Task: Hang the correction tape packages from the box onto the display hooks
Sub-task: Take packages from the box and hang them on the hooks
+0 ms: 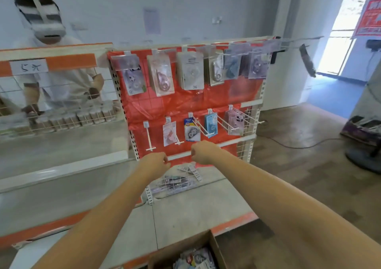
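A red display panel [185, 99] carries two rows of white hooks. Correction tape packages [191, 70] hang along the top row, and a few more packages [192, 129] hang on the lower row. The leftmost lower hook [148, 136] is bare. Both my arms reach out toward the panel's bottom rail. My left hand [156, 162] and my right hand [203, 152] are curled into fists just below the lower hooks, and I see nothing in either. The cardboard box [218, 248] with loose packages [195, 258] sits at the bottom edge.
A wire basket [175, 183] with packages and loose tags [194, 170] lies on the grey shelf below the panel. Behind the left wire rack [61, 116] stands a person in a headset. A cable [299, 143] and a fan base lie on the floor at right.
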Motion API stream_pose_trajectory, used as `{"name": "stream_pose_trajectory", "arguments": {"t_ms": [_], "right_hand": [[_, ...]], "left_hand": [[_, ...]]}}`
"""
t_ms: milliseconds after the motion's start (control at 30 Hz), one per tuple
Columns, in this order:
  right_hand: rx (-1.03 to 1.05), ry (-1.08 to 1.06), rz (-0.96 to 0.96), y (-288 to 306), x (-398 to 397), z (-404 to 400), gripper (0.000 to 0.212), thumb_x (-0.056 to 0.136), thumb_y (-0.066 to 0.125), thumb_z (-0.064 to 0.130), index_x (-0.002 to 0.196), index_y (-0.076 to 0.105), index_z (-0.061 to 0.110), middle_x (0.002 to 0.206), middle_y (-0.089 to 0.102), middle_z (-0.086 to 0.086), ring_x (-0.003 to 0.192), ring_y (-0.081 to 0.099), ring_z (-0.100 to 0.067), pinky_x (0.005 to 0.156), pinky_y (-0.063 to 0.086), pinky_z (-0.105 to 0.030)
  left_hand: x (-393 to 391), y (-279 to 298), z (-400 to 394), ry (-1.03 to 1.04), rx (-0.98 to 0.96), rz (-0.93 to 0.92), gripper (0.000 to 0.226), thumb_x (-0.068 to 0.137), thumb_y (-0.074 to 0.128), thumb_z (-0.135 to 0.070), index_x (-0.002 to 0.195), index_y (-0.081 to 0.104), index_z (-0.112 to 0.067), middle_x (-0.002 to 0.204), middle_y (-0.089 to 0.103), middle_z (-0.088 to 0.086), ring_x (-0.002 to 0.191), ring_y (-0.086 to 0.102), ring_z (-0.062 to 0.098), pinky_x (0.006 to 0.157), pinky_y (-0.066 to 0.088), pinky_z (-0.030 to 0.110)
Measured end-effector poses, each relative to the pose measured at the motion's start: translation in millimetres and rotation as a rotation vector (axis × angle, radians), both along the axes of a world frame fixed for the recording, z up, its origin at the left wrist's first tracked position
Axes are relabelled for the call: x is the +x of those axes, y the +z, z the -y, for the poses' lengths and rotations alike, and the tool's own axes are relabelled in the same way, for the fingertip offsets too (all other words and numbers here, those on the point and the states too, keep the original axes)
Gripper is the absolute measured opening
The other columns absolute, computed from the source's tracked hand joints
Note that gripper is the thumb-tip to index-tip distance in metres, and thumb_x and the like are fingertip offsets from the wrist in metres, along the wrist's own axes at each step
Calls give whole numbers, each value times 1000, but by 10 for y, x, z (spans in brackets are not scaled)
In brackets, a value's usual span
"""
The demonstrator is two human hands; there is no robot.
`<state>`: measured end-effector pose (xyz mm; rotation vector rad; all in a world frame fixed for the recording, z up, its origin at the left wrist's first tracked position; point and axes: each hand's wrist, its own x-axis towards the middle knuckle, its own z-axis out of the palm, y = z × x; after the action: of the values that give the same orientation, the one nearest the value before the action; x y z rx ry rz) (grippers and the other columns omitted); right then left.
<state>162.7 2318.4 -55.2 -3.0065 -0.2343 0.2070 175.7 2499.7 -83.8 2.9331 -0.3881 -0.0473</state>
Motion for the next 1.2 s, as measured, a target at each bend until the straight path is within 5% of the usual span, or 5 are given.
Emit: {"name": "stream_pose_trajectory", "arguments": {"t_ms": [367,633,800,1033,1200], "right_hand": [[-20,50,-226,-1250,128,287,27,96,41,12,113,60,1,120,61,-19,102,57,-32,82,44,-33],[-23,111,-424,-2662,246,423,31,96,41,13,117,60,1,121,61,-20,113,56,-32,92,46,-34],[-8,69,-532,-3661,251,426,29,98,38,11,116,59,3,119,62,-16,109,57,-31,92,48,-33],[-76,67,-654,-5370,227,388,29,95,44,16,117,61,6,119,61,-15,110,57,-30,93,47,-36],[-120,95,-689,-6468,395,314,35,100,36,12,133,45,5,134,53,-16,121,51,-31,95,40,-33]], "left_hand": [[40,-1267,200,-20,14,-173,23,97,42,-25,105,61,-17,100,67,1,94,62,22,75,49,31],[-70,-2642,87,108,50,-354,24,96,45,-28,110,62,-20,113,65,6,103,58,26,80,46,35],[-127,-3686,-64,109,84,-480,20,96,46,-29,106,61,-19,107,64,4,93,56,20,73,41,30],[-73,-5475,-269,88,114,-634,24,97,48,-32,111,61,-16,112,66,3,103,60,22,82,49,35],[-12,-6754,-446,110,179,-725,32,97,47,-36,120,57,-17,118,62,5,108,58,24,88,49,38]]}}
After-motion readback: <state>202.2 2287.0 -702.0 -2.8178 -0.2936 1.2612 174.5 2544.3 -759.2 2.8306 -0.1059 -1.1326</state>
